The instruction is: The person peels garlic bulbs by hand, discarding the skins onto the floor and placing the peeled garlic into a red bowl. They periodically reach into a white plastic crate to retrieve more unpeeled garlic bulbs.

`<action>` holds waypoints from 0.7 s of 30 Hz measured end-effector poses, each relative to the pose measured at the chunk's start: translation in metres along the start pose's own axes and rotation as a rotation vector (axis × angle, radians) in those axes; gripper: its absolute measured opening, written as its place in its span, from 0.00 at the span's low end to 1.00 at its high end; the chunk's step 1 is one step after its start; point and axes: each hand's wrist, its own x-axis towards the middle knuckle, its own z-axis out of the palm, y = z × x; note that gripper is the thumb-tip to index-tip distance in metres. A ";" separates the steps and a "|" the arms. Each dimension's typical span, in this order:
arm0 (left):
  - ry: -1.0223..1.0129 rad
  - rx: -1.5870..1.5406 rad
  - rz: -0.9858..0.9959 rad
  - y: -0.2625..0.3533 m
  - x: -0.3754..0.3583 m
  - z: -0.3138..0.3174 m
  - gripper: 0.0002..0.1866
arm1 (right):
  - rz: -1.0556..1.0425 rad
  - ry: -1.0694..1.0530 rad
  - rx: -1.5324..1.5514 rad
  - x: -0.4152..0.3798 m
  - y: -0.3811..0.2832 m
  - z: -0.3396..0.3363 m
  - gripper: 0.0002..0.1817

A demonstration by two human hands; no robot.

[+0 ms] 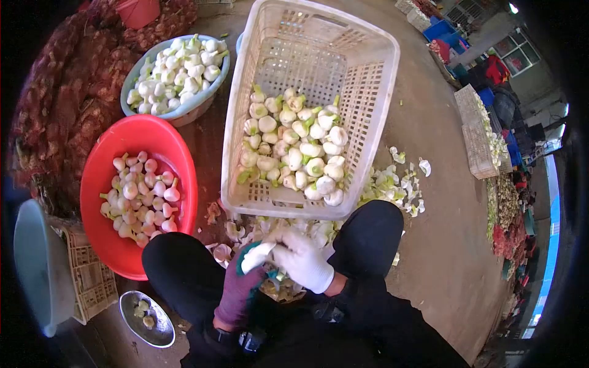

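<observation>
My left hand, in a purple and green glove, is closed around a white garlic bulb between my knees. My right hand, in a white glove, has its fingers bent and pinched against the same bulb; their tips are partly hidden. Just beyond my hands stands a white plastic crate with many garlic bulbs heaped at its near end. Loose garlic skins lie on the floor under and around my hands.
To the left are a red basin of pinkish garlic, a blue basin of white garlic, and red mesh sacks. A metal bowl with a few small pieces sits near my left leg. More skins lie right of the crate.
</observation>
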 end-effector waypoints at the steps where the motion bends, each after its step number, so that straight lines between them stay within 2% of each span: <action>1: 0.011 -0.005 -0.005 0.001 0.001 -0.002 0.29 | 0.068 0.022 0.043 0.003 0.000 -0.001 0.05; 2: -0.018 0.035 0.032 0.004 0.003 -0.004 0.29 | 0.349 -0.043 0.356 0.005 -0.003 -0.002 0.04; 3: -0.047 0.074 0.064 0.011 0.006 -0.003 0.30 | 0.364 -0.051 0.359 0.008 -0.002 -0.003 0.04; 5: -0.149 -0.008 -0.012 0.012 0.011 -0.014 0.32 | 0.213 -0.062 0.281 0.010 0.000 -0.003 0.07; 6: -0.165 0.009 0.024 0.014 0.014 -0.017 0.33 | 0.359 -0.103 0.296 0.013 -0.012 -0.008 0.08; 7: -0.180 0.024 0.060 0.014 0.015 -0.020 0.33 | 0.380 -0.109 0.298 0.016 -0.012 -0.008 0.08; 10: -0.242 -0.150 -0.082 0.011 0.015 -0.031 0.34 | 0.501 -0.079 0.422 0.014 -0.003 -0.002 0.09; 11: -0.235 -0.156 -0.094 0.004 0.012 -0.035 0.34 | 0.305 -0.076 0.240 0.008 0.022 0.000 0.14; 13: -0.188 -0.331 -0.085 0.001 0.009 -0.036 0.35 | 0.071 -0.128 -0.034 0.023 0.005 -0.010 0.18; 15: -0.142 -0.373 -0.080 0.001 0.007 -0.037 0.36 | 0.051 -0.117 -0.066 0.024 0.010 -0.009 0.18; 17: -0.157 -0.462 -0.005 0.005 0.014 -0.034 0.38 | 0.608 0.023 0.720 0.021 0.010 -0.006 0.17; 18: -0.129 -0.494 0.012 0.006 0.013 -0.031 0.37 | 0.605 0.021 0.715 0.025 0.009 -0.009 0.17; 19: -0.133 -0.499 0.018 0.009 0.012 -0.032 0.37 | 0.612 -0.007 0.967 0.029 0.006 -0.016 0.17; 20: -0.261 -0.527 -0.021 0.011 0.012 -0.034 0.35 | 0.614 -0.039 1.218 0.033 0.005 -0.023 0.18; 21: -0.388 -0.556 -0.065 0.014 0.009 -0.034 0.33 | 0.617 -0.038 1.210 0.033 0.006 -0.027 0.18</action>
